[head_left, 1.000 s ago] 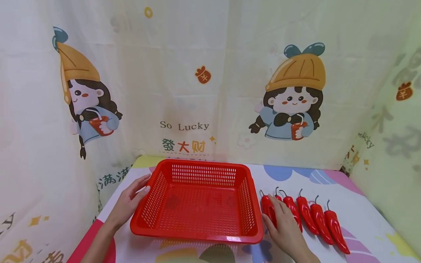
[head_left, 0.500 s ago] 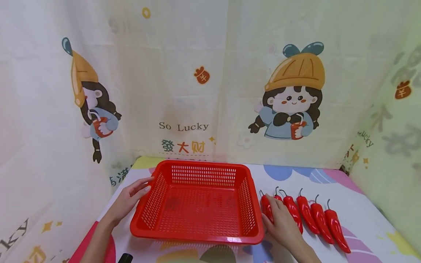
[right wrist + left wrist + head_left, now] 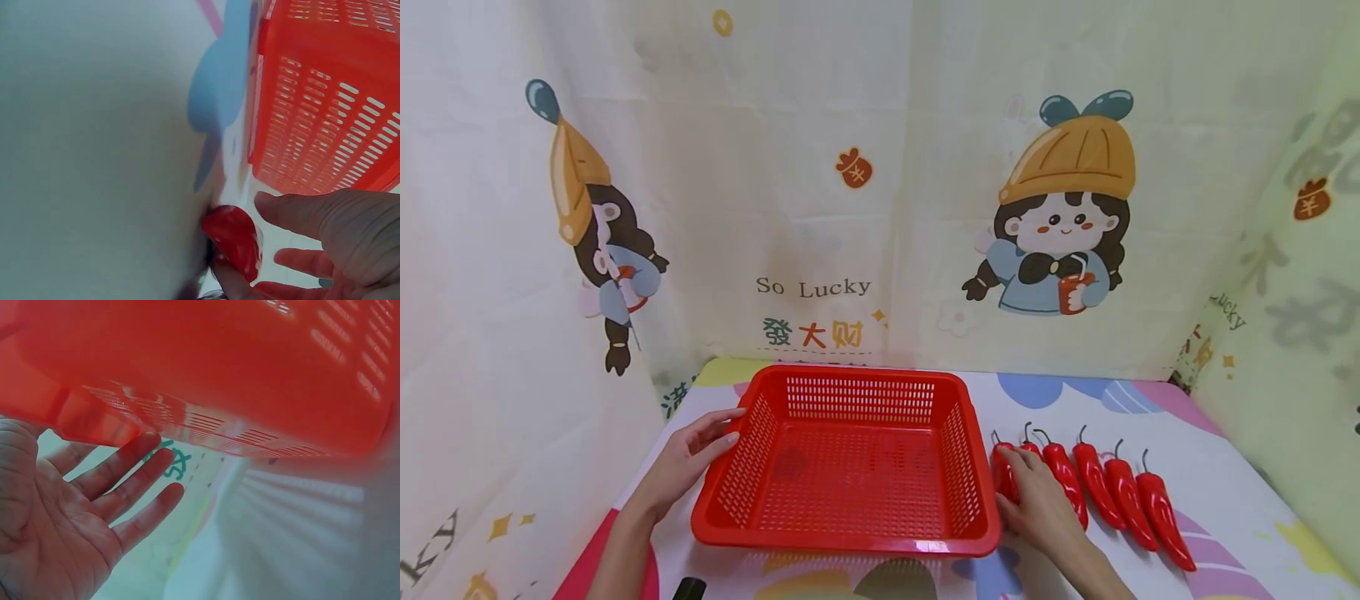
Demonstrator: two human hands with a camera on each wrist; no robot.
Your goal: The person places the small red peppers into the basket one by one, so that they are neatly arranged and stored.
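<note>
Left hand (image 3: 681,458) with loose fingers at the left rim of a red basket (image 3: 846,546) on the table (image 3: 1195,467), right hand (image 3: 1043,506) loose over a red pepper (image 3: 1002,472) just beside the basket, thumb apart, five more peppers (image 3: 1099,483) to the right.

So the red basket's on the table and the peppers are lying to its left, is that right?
Not quite: the peppers lie to the right of the red basket, as the head view shows. The basket is indeed on the table.
</note>
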